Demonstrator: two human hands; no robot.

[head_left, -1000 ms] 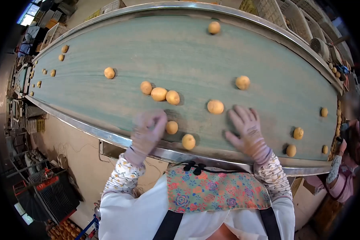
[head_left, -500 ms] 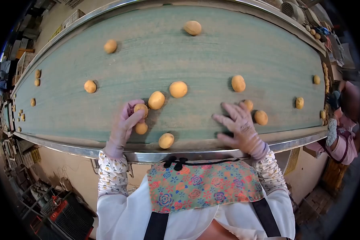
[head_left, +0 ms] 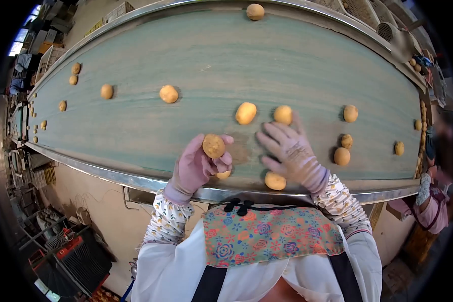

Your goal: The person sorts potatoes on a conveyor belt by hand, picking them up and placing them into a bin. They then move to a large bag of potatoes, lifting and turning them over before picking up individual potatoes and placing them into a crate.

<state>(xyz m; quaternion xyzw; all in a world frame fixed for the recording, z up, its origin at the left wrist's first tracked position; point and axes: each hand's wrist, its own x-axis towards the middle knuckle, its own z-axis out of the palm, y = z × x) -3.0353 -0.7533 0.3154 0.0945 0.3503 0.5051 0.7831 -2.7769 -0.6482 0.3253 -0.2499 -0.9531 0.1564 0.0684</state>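
Note:
Gloved in pale pink, my left hand (head_left: 199,163) grips a round, brownish potato (head_left: 214,146) over the near side of the green conveyor belt (head_left: 196,65). Another potato (head_left: 223,174) shows partly from under that hand's fingers. My right hand (head_left: 289,151), gloved too, is spread palm down with nothing in it. Its fingertips are right at a yellow potato (head_left: 283,115). A larger oval potato (head_left: 246,113) lies just left of that one. By the right wrist, one potato (head_left: 275,180) sits close to the metal edge.
Several more potatoes dot the belt, among them a pair (head_left: 342,156) on the right and one (head_left: 168,93) at centre left. A metal rail (head_left: 110,177) borders the near side. At the far right a person in a pink top (head_left: 433,211) stands by the belt's end.
My left hand has lifted its potato and turned it upward. My right hand has shifted up toward the yellow potato. Potatoes on the belt have moved rightward across the view.

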